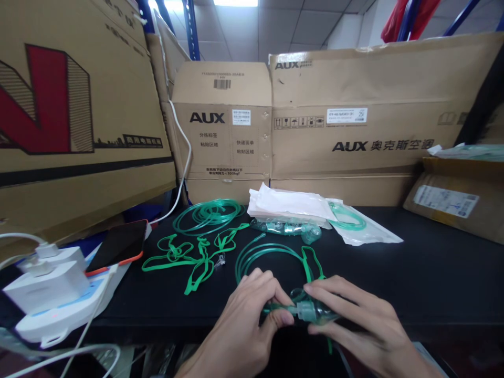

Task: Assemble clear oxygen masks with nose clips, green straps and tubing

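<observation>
My left hand (258,307) pinches the end of a green tube (271,247) close to a pale green connector (306,311). Around the clear oxygen mask (326,312) joined to that connector, the fingers of my right hand (358,315) are closed, hiding most of it. The tube's loops lie on the black table just beyond my hands. A green elastic strap (313,260) rises from behind the mask. Both hands are at the table's front edge.
Green straps (200,260) and coiled tubing (210,215) lie at left centre. White packets (291,205) rest over a clear mask (289,228) at the back. A phone (122,244) and power strip (66,310) with chargers stand left. Cardboard boxes (230,136) wall the back.
</observation>
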Demonstrator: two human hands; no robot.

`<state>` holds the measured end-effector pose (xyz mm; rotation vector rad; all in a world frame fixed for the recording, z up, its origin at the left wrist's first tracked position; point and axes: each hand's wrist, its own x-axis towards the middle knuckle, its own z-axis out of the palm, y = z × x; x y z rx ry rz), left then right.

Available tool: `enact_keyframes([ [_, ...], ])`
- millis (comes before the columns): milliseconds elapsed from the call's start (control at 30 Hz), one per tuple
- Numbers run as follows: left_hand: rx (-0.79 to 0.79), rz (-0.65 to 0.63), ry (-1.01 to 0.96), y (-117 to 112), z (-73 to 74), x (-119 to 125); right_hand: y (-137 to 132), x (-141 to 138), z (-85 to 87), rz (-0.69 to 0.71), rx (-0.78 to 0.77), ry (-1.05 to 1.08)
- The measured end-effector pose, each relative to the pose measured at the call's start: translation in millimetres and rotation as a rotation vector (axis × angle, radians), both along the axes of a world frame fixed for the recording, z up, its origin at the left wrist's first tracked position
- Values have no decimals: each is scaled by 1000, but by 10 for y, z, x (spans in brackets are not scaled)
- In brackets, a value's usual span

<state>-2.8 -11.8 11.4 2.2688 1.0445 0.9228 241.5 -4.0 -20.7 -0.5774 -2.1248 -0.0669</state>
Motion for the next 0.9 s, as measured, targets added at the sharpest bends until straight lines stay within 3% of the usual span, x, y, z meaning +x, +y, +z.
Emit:
enact_keyframes([
  [233, 70, 27, 2, 44, -49, 8, -40, -60, 101, -65, -24, 54],
  [400, 265, 4, -104, 66, -96, 31, -75, -77, 179, -125, -119, 131],
  [600, 494, 15, -169, 79, -137, 39, -95, -88, 209, -165, -95, 150],
  [900, 595, -12, -99, 90, -154, 11, -86, -83, 185, -155, -51, 113],
])
